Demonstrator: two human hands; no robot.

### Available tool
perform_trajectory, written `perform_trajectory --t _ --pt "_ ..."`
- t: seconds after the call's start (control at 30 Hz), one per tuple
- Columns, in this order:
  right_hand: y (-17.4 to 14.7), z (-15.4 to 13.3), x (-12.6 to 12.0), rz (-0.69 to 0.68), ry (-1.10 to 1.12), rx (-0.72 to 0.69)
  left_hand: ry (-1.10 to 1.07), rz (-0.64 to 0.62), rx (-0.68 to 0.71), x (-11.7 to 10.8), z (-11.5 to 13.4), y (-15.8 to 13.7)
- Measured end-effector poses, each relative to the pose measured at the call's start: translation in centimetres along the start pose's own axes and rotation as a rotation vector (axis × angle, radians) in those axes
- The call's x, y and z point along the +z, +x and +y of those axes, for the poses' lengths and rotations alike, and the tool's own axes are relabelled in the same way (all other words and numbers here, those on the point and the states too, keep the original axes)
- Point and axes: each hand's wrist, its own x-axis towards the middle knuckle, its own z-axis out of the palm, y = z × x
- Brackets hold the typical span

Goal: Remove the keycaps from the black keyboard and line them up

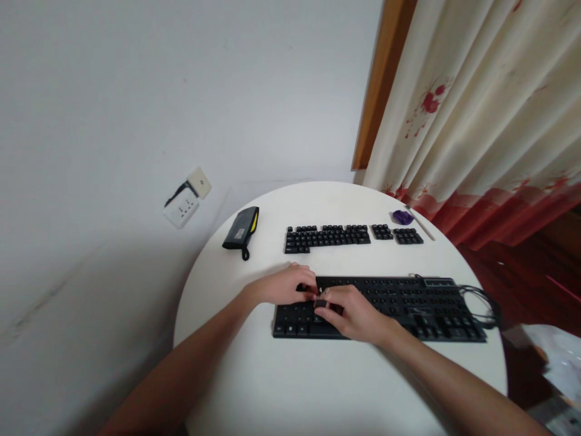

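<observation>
A black keyboard [394, 310] lies flat near the front of the white round table, several of its upper key positions showing bare stems. Over its left part my right hand [351, 312] is closed, thumb and fingers pinching a small dark piece that looks like a keycap [321, 303]. My left hand [287, 284] reaches in from the left with curled fingers; its thumb and fingertips meet right beside that piece. Whatever the left fingertips grip is too small to make out. Beyond the keyboard, loose black keycaps [333, 236] are laid out in rows by groups.
At the table's [318, 200] left stands a dark pouch [242, 229] with a yellow strip and a loop. A purple cloth [402, 217] and a thin white stick [422, 224] lie at the right edge. The keyboard's coiled cable [485, 309] hangs near the right rim. A wall and curtain [454, 121] stand behind.
</observation>
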Motion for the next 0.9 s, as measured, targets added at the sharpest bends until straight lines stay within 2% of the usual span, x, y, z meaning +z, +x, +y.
perform_trajectory --t 0.3,0.6,0.77,0.9 --pt "0.2 0.2 0.3 0.035 0.036 0.075 0.012 0.011 -0.040 0.2 -0.1 0.1" --pt "0.1 0.4 -0.2 -0.127 -0.171 -0.171 0.053 -0.046 -0.002 -0.2 0.4 -0.1" --pt "0.2 0.0 -0.6 -0.164 -0.169 -0.192 0.109 -0.125 0.066 -0.2 1.6 -0.4" --pt "0.2 0.4 -0.2 -0.158 -0.157 -0.176 0.161 -0.143 0.063 0.5 1.8 0.0"
